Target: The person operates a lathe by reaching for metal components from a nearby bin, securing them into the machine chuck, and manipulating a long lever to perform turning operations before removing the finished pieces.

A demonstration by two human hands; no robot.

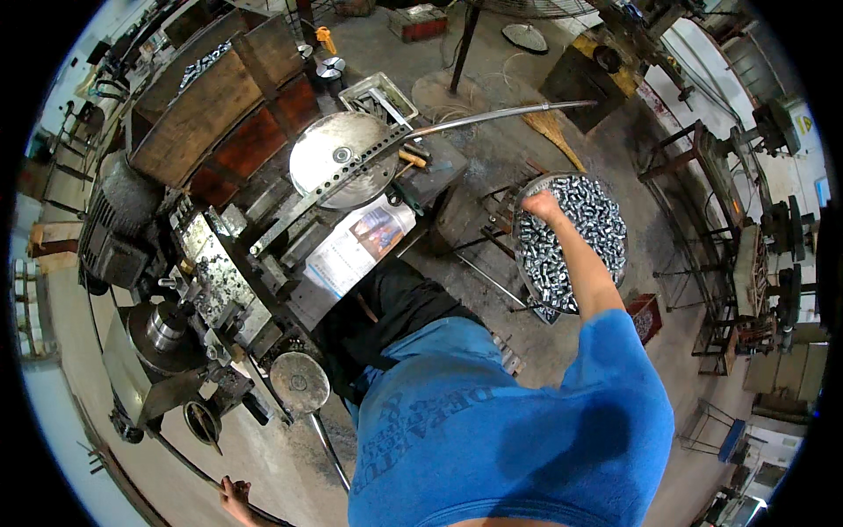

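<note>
My left hand [235,499] is at the lower left, its fingers curled at a long dark lever [187,457] that runs up to the machine. My right arm reaches out over a round basin [520,274] heaped with small shiny metal cylindrical parts [575,230]. At the basin's far left side, my right hand [542,205] is closed, fingertips mostly hidden; what it holds, if anything, cannot be made out. A lathe-like machine stands to my left, with a round metal chuck [164,327] and a bed covered in metal chips [219,272].
Ahead are a large metal disc [307,162], a perforated bar [329,184] and a printed sheet [338,262]. A deep wooden bin [198,114] stands far left. Beyond the basin lies a straw broom [551,132]; a red crate [648,318] sits right of it. A round stool-like plate [299,382] is near me.
</note>
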